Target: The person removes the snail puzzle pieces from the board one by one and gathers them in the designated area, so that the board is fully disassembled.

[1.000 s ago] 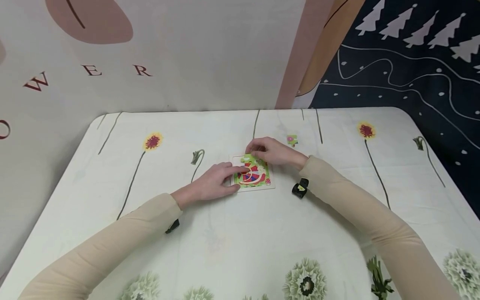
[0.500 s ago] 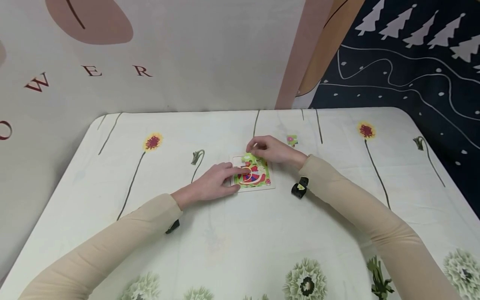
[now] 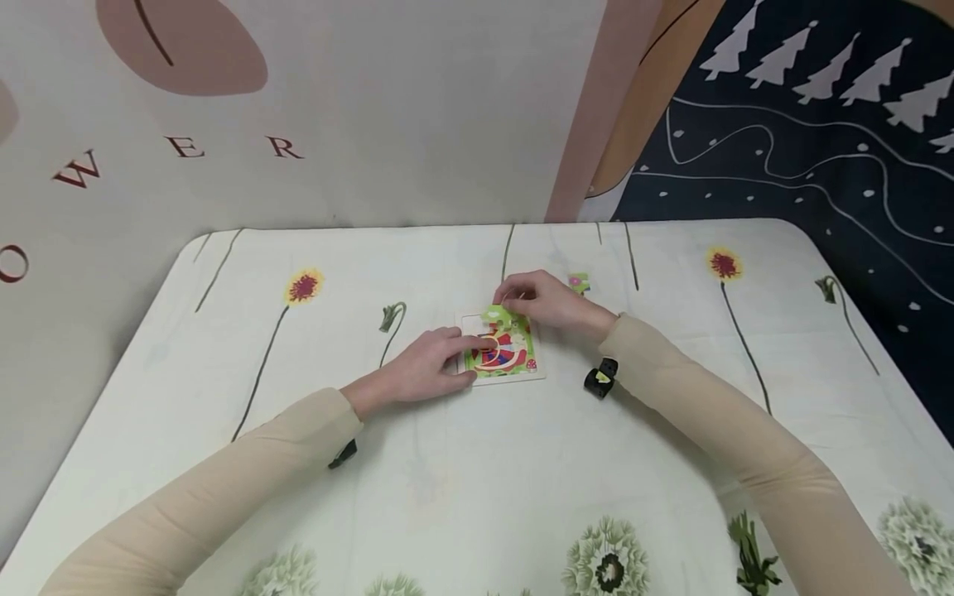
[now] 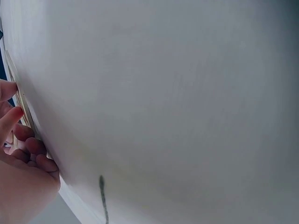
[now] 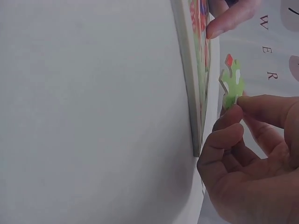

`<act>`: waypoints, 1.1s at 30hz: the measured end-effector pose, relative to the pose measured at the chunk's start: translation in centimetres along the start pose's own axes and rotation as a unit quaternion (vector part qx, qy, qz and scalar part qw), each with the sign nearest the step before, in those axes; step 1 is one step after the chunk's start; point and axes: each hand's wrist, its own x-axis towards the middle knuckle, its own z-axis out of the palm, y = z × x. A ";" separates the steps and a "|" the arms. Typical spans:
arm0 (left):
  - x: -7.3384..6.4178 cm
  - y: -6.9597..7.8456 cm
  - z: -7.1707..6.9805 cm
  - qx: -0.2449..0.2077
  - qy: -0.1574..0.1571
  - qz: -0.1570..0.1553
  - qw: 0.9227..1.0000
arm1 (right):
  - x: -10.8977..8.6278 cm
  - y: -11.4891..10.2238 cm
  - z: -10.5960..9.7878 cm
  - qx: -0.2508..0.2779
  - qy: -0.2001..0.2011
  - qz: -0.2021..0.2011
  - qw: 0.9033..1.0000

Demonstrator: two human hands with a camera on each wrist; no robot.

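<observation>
A small square jigsaw puzzle in a pale tray (image 3: 514,380) lies mid-table, its picture mostly red, blue and green. My left hand (image 3: 421,364) rests at its left side, the straight index finger on the picture and the thumb by the near left edge. At the far edge my right hand (image 3: 544,298) pinches a green jigsaw piece (image 3: 495,315) between thumb and fingers. In the right wrist view this piece (image 5: 237,81) stands tilted up above the tray, showing white patches and a red tip. The upper left of the tray shows bare white.
Another jigsaw piece (image 3: 578,281), green with a pink flower, lies on the table behind my right wrist. A white cloth (image 3: 447,497) printed with flowers covers the table. Patterned hangings (image 3: 417,124) stand along the back edge.
My right hand has shifted slightly back and to the right, raising and tilting the green piece. The left hand stays in place on the puzzle. The head view has tipped slightly.
</observation>
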 end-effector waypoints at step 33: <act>0.0 -0.1 0.1 0.016 0.005 -0.001 1.000 | -2.9 2.2 -3.8 -0.017 0.051 0.032 0.998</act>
